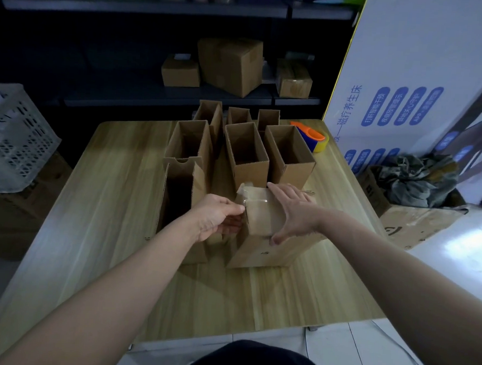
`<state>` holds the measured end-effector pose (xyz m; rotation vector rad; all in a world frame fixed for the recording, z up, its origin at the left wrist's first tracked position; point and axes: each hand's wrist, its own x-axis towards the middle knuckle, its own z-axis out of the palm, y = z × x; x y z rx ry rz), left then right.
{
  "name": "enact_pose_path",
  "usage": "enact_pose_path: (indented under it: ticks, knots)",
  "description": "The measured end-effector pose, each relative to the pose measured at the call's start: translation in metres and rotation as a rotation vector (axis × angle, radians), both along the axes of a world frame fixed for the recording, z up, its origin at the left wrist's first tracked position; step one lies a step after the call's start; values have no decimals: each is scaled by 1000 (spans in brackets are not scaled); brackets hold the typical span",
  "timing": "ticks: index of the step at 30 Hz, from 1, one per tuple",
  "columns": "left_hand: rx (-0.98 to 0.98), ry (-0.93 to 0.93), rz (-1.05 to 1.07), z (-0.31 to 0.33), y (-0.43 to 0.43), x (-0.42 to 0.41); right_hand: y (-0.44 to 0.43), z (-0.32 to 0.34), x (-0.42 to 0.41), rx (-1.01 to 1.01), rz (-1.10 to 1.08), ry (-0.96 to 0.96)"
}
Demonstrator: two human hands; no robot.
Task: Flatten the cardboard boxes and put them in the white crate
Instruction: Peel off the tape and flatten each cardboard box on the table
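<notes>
Dark clothing [251, 363] fills the bottom edge, and two bare forearms [115, 273] reach forward over a wooden table [90, 229] to a taped box [262, 223] standing upright near the table's middle. Its top flaps are sealed by a glossy strip of clear tape [254, 197]. The right hand [291, 211] lies spread across the top, fingers straight and thumb down at the near edge, pressing rather than gripping. The left hand [218, 214] is curled against the box's upper left edge, thumb by the tape's end; whether it pinches the tape itself cannot be told. The box looks light and corrugated, stiff across its panels yet ready to fold along its creases. The tape looks slick, so corners and flap edges seem the surest holds. Just beside it on the left stands a tall box [177, 195], open-topped. Behind stand six more open boxes [247, 154] in two close rows. A tape dispenser [310, 135] lies near the far right corner. Bare wood toward the near edge seems the best room for pressing cardboard flat. The white crate [11, 140] sits well off to the left, beyond the table's edge, with the tall box partly in the way.
</notes>
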<state>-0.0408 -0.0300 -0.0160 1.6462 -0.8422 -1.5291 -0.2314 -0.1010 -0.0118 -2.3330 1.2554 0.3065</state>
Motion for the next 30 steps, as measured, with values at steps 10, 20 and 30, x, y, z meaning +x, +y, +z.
enact_pose_path:
  ticks: [10,20,30]
  knots:
    - [-317,-246,-144,2,8,-14,-5,7,3,-45,14,-72]
    - [-576,-621,-393,12,5,-15,-3,4,-4,37,-62,-222]
    - [-606,-695,-376,11,1,-30,0,0,-13,44,-117,-283]
